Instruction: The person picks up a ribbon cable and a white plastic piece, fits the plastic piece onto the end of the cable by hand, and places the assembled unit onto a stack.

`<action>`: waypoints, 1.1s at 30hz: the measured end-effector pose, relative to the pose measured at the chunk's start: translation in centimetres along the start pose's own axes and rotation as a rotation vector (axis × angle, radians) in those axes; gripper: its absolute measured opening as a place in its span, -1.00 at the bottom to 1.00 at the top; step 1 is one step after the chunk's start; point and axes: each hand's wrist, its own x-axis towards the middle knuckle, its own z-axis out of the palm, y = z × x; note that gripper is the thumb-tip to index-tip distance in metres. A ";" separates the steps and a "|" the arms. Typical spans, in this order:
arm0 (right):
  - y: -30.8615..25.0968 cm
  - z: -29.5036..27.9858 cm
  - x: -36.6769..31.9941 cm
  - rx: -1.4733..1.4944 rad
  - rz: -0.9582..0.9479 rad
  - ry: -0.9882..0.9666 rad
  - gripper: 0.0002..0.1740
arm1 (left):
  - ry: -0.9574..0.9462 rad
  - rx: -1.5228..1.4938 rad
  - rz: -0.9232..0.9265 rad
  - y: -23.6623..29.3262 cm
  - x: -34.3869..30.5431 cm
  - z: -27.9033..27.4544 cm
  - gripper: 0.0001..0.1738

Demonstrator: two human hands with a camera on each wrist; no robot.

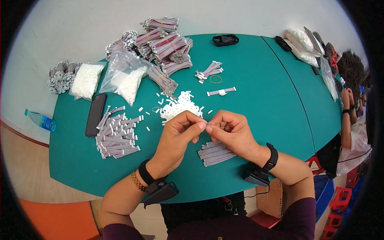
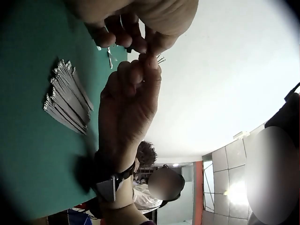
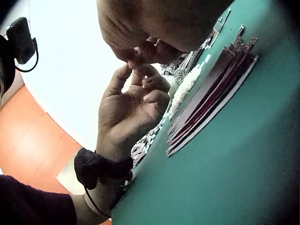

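Over the table's near middle, my left hand and right hand meet at the fingertips. Thumb and forefinger of each pinch a tiny piece almost wholly covered by them; I cannot tell its kind. Thin ends poke out beside the fingertips in the left wrist view. Just beyond the hands lies a heap of small white connector housings. Under the right hand is a row of flat grey ribbon cables. To the left, short grey cables with white ends are piled up.
A black phone lies left, near bags of white pieces. Bundled cables are stacked at the back. A few cables, a rubber band and a single cable lie beyond the hands. Another person's hands show far right.
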 end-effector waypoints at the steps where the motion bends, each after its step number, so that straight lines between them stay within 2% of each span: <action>1: -0.1 0.0 -0.1 0.003 0.005 0.004 -0.87 | -0.009 -0.016 -0.005 -0.1 0.0 0.0 -0.93; 7: -0.1 0.0 -0.1 0.018 0.008 0.018 -0.87 | -0.043 0.062 -0.001 0.1 0.2 -0.3 -0.91; 10: 0.2 -0.1 0.1 0.027 0.000 0.026 -0.88 | -0.084 0.200 -0.058 1.4 0.7 -0.7 -0.90; 13: 0.2 -0.5 0.4 -0.003 -0.008 0.054 -0.89 | 0.036 0.484 0.114 2.2 1.7 -1.9 -0.90; 16: 0.5 -0.9 0.7 0.016 -0.010 0.057 -0.90 | 0.118 1.146 0.368 2.6 2.2 -4.0 -0.91; 17: 0.4 -0.8 0.7 0.021 -0.014 0.054 -0.90 | 0.130 1.259 0.433 2.3 2.2 -4.3 -0.86; 20: 0.4 -0.8 0.7 0.040 -0.009 0.047 -0.90 | 0.003 1.304 0.347 2.2 2.0 -4.2 -0.84; 23: 0.4 -0.7 0.7 0.048 0.003 0.042 -0.89 | 0.015 1.371 0.424 1.5 1.9 -3.7 -0.82; 33: 0.6 -0.6 0.7 0.027 -0.002 0.015 -0.88 | 0.050 1.410 0.471 0.9 2.2 -3.2 -0.82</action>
